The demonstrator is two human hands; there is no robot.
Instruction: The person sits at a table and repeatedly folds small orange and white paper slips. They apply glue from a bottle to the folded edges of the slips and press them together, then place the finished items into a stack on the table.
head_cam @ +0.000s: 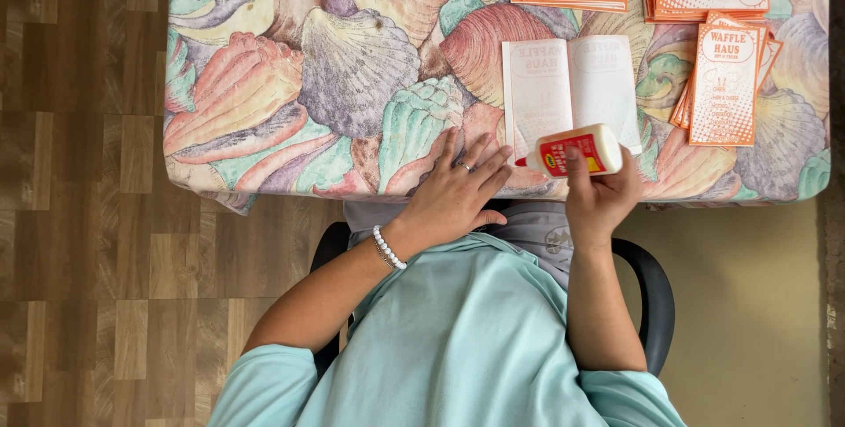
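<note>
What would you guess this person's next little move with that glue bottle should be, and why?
Probably bring the glue bottle tip down onto the open white paper. The right hand holds it tilted, nozzle just off the paper's lower left edge, while the left hand rests flat on the table beside it.

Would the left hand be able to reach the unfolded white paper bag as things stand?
Probably yes: the left hand lies flat on the tablecloth beside the white paper bag, nothing between them; the right hand holds the glue bottle.

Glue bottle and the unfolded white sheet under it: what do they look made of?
Glue bottle in the right hand: looks like smooth white plastic with a glossy red and yellow label; soft sheen. Unfolded white sheet: thin matte paper, probably; a sharp centre crease and print showing faintly through. The left hand rests flat on the shell-print tablecloth.
</note>
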